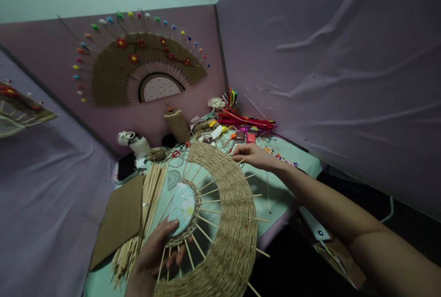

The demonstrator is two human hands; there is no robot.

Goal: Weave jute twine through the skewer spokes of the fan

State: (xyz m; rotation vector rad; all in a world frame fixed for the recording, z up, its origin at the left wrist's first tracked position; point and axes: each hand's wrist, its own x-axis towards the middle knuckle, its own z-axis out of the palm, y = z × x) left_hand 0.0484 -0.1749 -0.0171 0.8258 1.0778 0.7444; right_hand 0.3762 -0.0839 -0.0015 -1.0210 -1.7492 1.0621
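Note:
A half-round woven fan [237, 196] of twisted twine over thin wooden sticks is held up over the table. Its inner part is a pale floral half-disc [184, 207] edged with braided twine. My left hand [163, 242] grips this inner part, thumb on the floral face and fingers behind among the sticks. At the fan's upper outer edge is my right hand [246, 154], its thumb and fingers pinched together near a stick end. Whether a strand or the stick itself lies in that pinch is too small to make out.
Bundled wooden sticks [151, 196] and a cardboard sheet [119, 219] lie to the left. Behind stand a twine cone [177, 124], a white bottle [139, 145] and red pipe cleaners [244, 120]. A finished fan [113, 74] hangs on the pink partition. Red scissors [175, 153] lie behind.

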